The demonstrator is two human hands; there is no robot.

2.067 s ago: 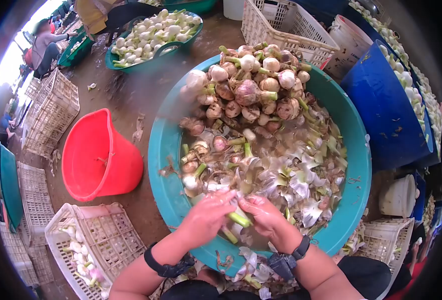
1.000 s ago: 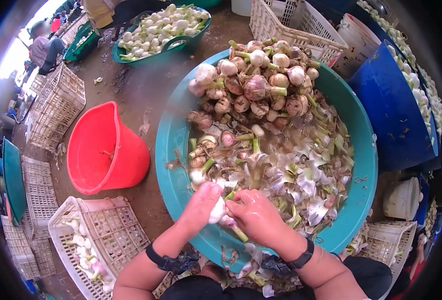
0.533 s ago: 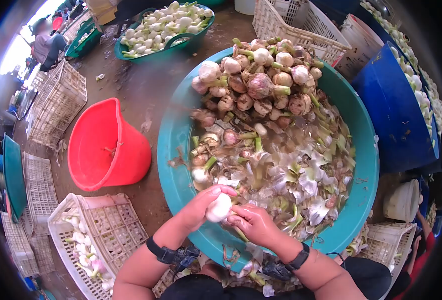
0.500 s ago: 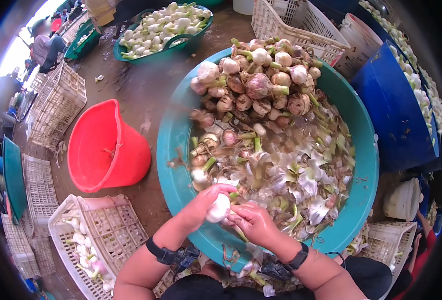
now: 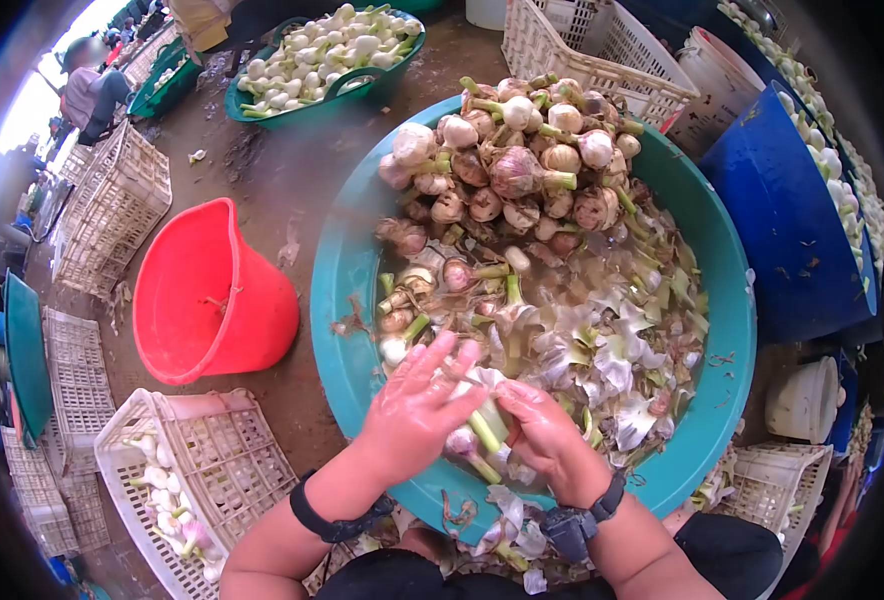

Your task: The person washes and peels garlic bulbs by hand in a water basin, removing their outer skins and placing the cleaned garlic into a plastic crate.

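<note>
Over the near side of a large teal tub (image 5: 330, 300), my left hand (image 5: 417, 425) is open, its fingers spread. Close beside it, my right hand (image 5: 542, 430) is closed on a garlic (image 5: 492, 422), whose pale green stem points down between the hands. Fingers partly cover the bulb. Just below, a purple-tinged garlic bulb (image 5: 460, 440) with a cut stem lies near the tub's rim. A heap of unpeeled garlic (image 5: 517, 170) fills the far side of the tub. Wet, loose garlic skins (image 5: 612, 350) float in murky water in front of it.
A red bucket (image 5: 267, 310) stands left of the tub. Below it, a white plastic crate (image 5: 227, 440) holds peeled garlic. A green basin (image 5: 332, 100) of white bulbs is at the back, a blue tub (image 5: 782, 230) at right. A seated person (image 5: 92, 90) is far left.
My left hand has gone from gripping the white garlic bulb to spread fingers, slightly higher. My right hand has moved right and turned, and the garlic's stem now shows between the hands.
</note>
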